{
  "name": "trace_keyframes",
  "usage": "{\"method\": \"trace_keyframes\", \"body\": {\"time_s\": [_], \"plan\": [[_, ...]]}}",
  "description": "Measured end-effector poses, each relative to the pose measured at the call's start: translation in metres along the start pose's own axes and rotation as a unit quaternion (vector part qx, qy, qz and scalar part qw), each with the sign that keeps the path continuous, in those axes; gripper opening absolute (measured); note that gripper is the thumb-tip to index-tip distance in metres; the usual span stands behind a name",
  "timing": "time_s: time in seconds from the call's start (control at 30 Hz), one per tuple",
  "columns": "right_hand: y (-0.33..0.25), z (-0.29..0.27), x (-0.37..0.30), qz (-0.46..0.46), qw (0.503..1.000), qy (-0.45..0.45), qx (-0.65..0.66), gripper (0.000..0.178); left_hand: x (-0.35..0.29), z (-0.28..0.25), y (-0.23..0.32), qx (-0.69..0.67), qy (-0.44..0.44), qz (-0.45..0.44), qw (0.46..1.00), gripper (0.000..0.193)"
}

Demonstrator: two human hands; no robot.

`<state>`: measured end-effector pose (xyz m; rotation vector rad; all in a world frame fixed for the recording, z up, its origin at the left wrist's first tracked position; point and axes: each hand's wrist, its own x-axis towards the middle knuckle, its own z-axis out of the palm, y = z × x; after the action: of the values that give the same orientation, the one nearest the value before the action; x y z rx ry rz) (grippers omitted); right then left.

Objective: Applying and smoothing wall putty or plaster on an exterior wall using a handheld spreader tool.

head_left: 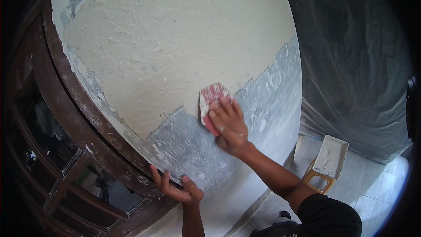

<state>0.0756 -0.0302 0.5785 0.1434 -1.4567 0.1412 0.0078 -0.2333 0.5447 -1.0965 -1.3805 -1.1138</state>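
Note:
My right hand (232,127) grips a red putty spreader (215,91) smeared with cream putty, its blade against the wall. The spreader lies at the lower border of a wide cream putty coat (166,30), where rough grey wall (188,138) shows beneath. The coat has ridges and ragged edges. Lower down and to the left, my left hand (184,189) holds nothing. Its fingers are apart, close to the edge where the wall meets the brown wooden frame (105,136); whether the fingertips touch it I cannot tell.
A tray (343,160) with cream putty rests on a yellow-brown stool (309,174) at the lower right. Dark plastic sheeting (351,61) hangs at the right, above the tiled floor (372,193). A wooden door with glass panes (44,123) stands along the left.

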Motion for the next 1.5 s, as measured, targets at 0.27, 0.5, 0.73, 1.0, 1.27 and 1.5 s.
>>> {"method": "trace_keyframes", "body": {"time_s": [0.27, 0.5, 0.73, 1.0, 1.27, 1.5], "plan": [[0.01, -0.003, 0.018, 0.008, 0.998, 0.053, -0.028, 0.038, -0.001, 0.0, -0.002, 0.002, 0.018, -0.009, 1.0, 0.04], [0.001, -0.019, -0.019, 0.035, 0.999, -0.01, -0.015, 0.038, 0.0, -0.002, -0.004, 0.013, 0.012, 0.005, 1.0, 0.04], [0.026, -0.013, 0.017, 0.042, 0.999, 0.01, -0.029, 0.055, -0.001, 0.0, 0.0, -0.003, 0.013, -0.002, 1.0, 0.04], [0.029, -0.017, 0.038, 0.053, 0.996, 0.042, -0.066, 0.055, -0.002, -0.004, -0.002, 0.012, 0.012, 0.002, 1.0, 0.039], [-0.028, -0.027, -0.029, 0.049, 0.998, -0.035, 0.034, 0.043, -0.001, -0.004, -0.001, 0.005, 0.014, -0.003, 1.0, 0.038], [0.005, -0.01, -0.016, 0.07, 0.997, -0.024, -0.024, 0.059, -0.001, 0.002, -0.001, -0.005, 0.012, 0.002, 1.0, 0.039]]}}
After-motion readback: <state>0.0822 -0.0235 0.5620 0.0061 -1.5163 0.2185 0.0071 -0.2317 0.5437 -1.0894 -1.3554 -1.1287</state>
